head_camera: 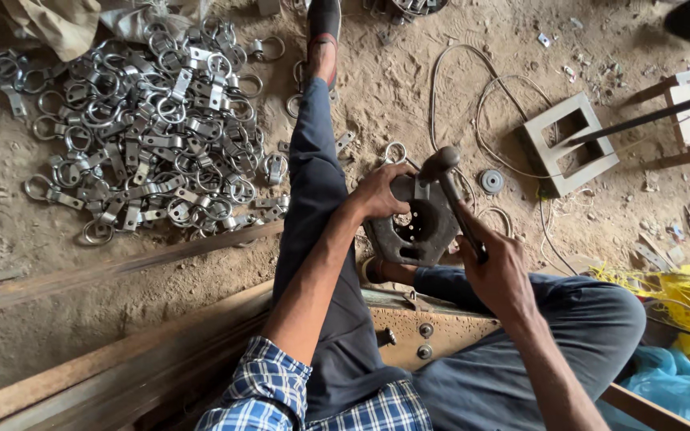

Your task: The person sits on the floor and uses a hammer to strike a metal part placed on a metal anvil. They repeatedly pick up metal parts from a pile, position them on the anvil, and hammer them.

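**Dirt floor, hammer over metal block**

Sandy dirt floor fills the view, bare patch at centre top between the legs and the wire loops. Big heap of ring-and-strap metal fittings spreads over the upper left, well apart from the hands. Rusty steel bars run diagonally across the lower left, hemming that side. Person sits with one leg stretched up the frame, the other bent to the right. Square metal frame lies upper right, thin wire looped beside it. Yellow cord bundle at the right edge.

Dark metal block with a round hole pattern sits on the floor between the legs, near centre. Left hand is closed on the block's upper left edge, fingers wrapped over it. Right hand is closed around the hammer handle; hammer head sits just above the block's top edge. Small round disc lies just right of the hammer.
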